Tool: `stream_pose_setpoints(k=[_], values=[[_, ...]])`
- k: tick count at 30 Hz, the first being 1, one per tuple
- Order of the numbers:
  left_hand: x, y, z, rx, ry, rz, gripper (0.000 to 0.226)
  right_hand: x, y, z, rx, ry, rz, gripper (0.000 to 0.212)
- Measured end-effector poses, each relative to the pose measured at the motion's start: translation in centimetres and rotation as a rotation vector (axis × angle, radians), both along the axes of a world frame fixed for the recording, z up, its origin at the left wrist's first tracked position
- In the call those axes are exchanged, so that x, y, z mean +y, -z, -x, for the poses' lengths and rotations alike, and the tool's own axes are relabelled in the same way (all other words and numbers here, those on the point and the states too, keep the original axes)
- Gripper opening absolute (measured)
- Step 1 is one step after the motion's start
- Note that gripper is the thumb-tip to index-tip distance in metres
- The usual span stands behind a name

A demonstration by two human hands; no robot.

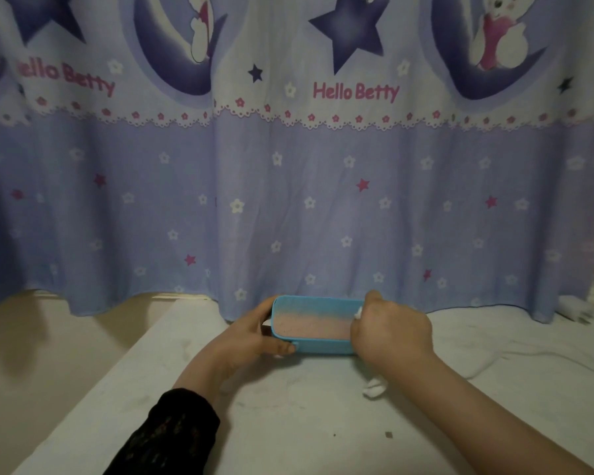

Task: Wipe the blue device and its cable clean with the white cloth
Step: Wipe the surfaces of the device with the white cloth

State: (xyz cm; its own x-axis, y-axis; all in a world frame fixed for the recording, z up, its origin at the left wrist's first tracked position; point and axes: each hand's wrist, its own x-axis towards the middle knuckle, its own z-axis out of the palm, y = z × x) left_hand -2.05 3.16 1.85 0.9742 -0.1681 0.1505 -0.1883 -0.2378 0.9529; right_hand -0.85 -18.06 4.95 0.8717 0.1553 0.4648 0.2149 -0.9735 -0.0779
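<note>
A pale blue curtain [288, 186], printed with stars, moons, cartoon figures and the words "Hello Betty", fills the upper two thirds of the view and hangs down to the back edge of a white table [288, 423]. The table surface is scuffed, with a few dark specks near the front. Near its far middle, just in front of the curtain hem, the blue device [314, 325] is held tilted up on its long edge, its mesh face turned toward the camera. The left hand [251, 332], coming out of a black lace sleeve [172, 437], grips the device's left end, thumb on the near edge and fingers wrapped behind. The right hand [388, 329] is curled over the device's right end and clutches the white cloth [358, 313]; only a small piece of it peeks out above the knuckles, and another white bit shows below the wrist. A thin white cable [542, 356] lies on the table to the right; where its ends lead cannot be told.
</note>
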Motion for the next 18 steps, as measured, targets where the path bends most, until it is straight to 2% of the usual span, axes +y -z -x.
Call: stream_pose_setpoints(k=[2,7,13,18], values=[[0.0,0.0,0.0,0.0,-0.001,-0.006,0.075,-0.1,0.1,0.1,-0.015,-0.011,0.025,0.02],[-0.1,-0.1,0.1,0.002,0.0,0.007,0.075,1.1,0.6,0.8,-0.076,-0.221,0.121,0.025],[-0.1,-0.1,0.0,-0.001,0.012,0.016,0.077,-0.5,-0.1,-0.7,-0.038,-0.007,0.004,0.021],[0.1,0.1,-0.1,-0.021,-0.01,0.026,0.07,-1.4,0.4,-1.6,0.02,-0.048,-0.202,0.026]])
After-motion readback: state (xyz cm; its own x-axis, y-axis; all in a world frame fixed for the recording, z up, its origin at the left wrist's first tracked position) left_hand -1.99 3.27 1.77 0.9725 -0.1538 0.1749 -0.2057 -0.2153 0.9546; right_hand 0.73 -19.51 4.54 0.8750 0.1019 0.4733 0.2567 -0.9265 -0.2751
